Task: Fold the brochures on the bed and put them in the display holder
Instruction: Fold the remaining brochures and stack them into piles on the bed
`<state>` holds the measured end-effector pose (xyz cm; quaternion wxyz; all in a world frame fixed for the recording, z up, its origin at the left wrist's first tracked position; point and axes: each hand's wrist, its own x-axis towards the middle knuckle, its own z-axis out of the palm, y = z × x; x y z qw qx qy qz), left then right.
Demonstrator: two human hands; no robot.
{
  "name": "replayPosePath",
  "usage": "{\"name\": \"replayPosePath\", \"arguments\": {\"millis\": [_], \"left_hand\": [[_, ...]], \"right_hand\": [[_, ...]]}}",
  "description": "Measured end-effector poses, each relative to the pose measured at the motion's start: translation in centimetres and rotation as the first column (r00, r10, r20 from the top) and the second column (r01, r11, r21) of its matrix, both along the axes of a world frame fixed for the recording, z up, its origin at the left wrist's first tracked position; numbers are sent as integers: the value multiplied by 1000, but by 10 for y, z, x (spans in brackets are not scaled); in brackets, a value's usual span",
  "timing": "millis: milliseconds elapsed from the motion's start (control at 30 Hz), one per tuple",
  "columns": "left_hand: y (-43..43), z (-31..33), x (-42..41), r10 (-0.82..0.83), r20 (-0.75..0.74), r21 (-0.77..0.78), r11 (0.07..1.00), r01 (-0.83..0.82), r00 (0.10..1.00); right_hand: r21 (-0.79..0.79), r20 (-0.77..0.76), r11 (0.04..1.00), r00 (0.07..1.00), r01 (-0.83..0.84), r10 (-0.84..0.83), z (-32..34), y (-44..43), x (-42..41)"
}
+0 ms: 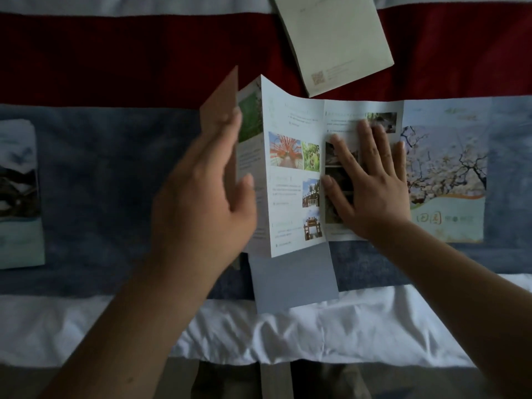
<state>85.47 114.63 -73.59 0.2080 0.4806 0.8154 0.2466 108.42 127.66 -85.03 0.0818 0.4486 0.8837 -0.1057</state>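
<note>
Left hand (201, 191): fingers straight, set against the raised left flap of the brochure (290, 133), thumb at the flap's near edge. Right hand (371, 185): flat, fingers spread, pressing a middle panel down. The brochure lies part unfolded across the blue band of the bed (100, 182), over a grey-blue sheet (290, 280). A pale folded leaflet (336, 38) lies beyond it on the red band. Another leaflet (17, 197) lies at the left edge.
</note>
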Motion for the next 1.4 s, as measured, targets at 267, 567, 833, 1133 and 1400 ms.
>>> {"name": "replayPosePath", "arguments": {"millis": [267,567,833,1133,1400], "left_hand": [[-1,-36,20,-22,-37,-52,998,20,999],[-17,-64,26,11,-70,-169,985,-22,998],[-3,-65,33,223,160,-177,965,-194,962],[2,-65,22,242,210,-105,969,-224,947],[-12,-85,-11,143,-173,-225,957,-181,974]], "right_hand": [[11,-1,1000,1000,-1,1,-1,-1,1],[10,-19,1000,1000,15,-15,-2,-3,0],[45,-58,999,998,16,-13,-5,-4,2],[47,-59,999,998,20,-17,-4,-5,2],[15,-24,1000,1000,4,-3,-2,-1,2]]}}
